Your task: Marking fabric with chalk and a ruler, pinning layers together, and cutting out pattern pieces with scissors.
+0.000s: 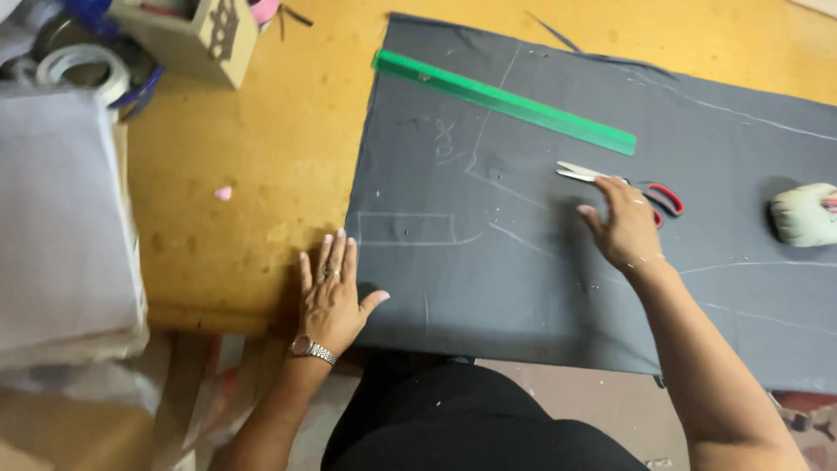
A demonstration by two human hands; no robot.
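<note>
From the head camera, a sheet of dark grey cloth [558, 262] marked with chalk lines lies spread over a yellow counter [253, 157]. The left hand [333, 296] lies flat, palm down, at the cloth's left edge, fingers spread and straight, thumb out to the side on the cloth; it grips nothing. A watch [312, 350] sits on that wrist, and the forearm runs back toward the body.

The right hand [623, 228] reaches out across the middle of the cloth, arm extended, fingers loosely open and curved. Its fingertips touch a pair of red-handled scissors [623, 186] lying on the cloth, but they are not closed around them.

A green ruler [504, 102] lies slantwise on the cloth beyond the scissors. A pale pincushion [804, 215] sits on the cloth, right of the scissors. A cardboard box [196, 35] stands on the counter, left of the cloth.
</note>
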